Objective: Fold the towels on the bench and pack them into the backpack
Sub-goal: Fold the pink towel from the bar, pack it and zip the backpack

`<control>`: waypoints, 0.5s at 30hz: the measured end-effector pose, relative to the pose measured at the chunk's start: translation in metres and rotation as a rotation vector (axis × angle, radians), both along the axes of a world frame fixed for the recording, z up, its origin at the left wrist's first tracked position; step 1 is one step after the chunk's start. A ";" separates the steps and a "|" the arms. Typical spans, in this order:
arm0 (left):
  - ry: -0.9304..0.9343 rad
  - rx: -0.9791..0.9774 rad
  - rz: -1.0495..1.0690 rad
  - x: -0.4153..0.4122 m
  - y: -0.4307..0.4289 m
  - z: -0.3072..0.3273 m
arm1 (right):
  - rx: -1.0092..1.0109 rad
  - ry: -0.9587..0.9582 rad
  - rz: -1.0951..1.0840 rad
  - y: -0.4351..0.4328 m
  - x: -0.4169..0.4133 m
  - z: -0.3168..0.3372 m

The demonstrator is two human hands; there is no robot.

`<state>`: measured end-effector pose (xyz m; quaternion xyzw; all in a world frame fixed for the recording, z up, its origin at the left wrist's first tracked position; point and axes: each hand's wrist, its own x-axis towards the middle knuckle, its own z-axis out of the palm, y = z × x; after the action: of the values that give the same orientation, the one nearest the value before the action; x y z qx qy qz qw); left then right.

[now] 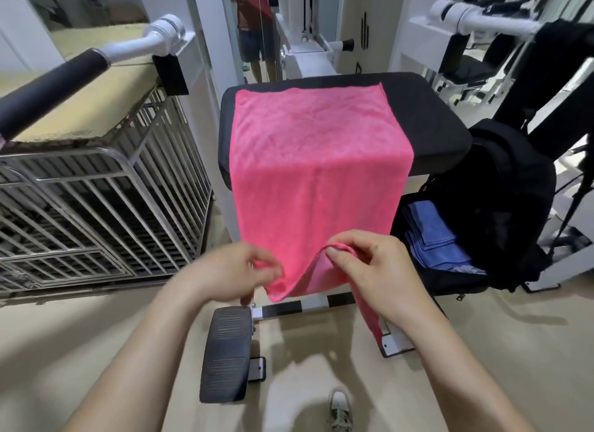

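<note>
A pink towel (pixel 315 161) lies spread over the black padded bench (pixel 430 120), and its near half hangs off the front edge toward me. My left hand (pixel 234 271) pinches the towel's near left edge. My right hand (pixel 376 267) pinches the near edge beside it, with a strip of towel trailing down below the wrist. An open black backpack (pixel 501 206) stands on the floor to the right of the bench. Folded blue towels (pixel 434 239) lie inside it.
A metal cage (pixel 96 206) with a cream mat on top stands at the left. A padded machine handle (pixel 51 87) juts out above it. A black foot plate (pixel 225 351) and the bench's striped base bar (pixel 308 304) lie on the floor below my hands. A mirror stands behind the bench.
</note>
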<state>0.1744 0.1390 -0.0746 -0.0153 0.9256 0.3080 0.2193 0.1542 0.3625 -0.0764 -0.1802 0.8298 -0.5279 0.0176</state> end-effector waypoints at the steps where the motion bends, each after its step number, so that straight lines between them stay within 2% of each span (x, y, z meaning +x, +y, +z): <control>1: 0.189 -0.013 0.074 -0.009 -0.001 0.013 | 0.049 0.041 0.049 0.001 -0.006 0.003; 3: 0.628 -0.034 0.337 -0.035 -0.001 0.040 | 0.112 0.153 0.114 0.001 -0.019 0.010; 5: 0.897 -0.141 0.484 -0.073 -0.002 0.060 | 0.074 0.228 0.067 -0.003 -0.032 0.018; 7: 0.904 -0.280 0.467 -0.118 -0.006 0.066 | -0.019 0.220 0.008 -0.006 -0.047 0.024; 10: 0.716 -0.498 0.380 -0.171 -0.012 0.057 | -0.044 0.149 0.047 -0.010 -0.074 0.032; 13: 0.727 -0.548 0.424 -0.199 -0.017 0.050 | -0.284 -0.175 0.058 -0.012 -0.098 0.038; 15: 0.743 -0.541 0.485 -0.211 -0.021 0.049 | -0.387 -0.266 0.012 -0.014 -0.109 0.041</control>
<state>-0.0366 0.1181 -0.0255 -0.1751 0.9574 0.0843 -0.2136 0.0449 0.3487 -0.0351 -0.1139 0.7024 -0.6961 0.0951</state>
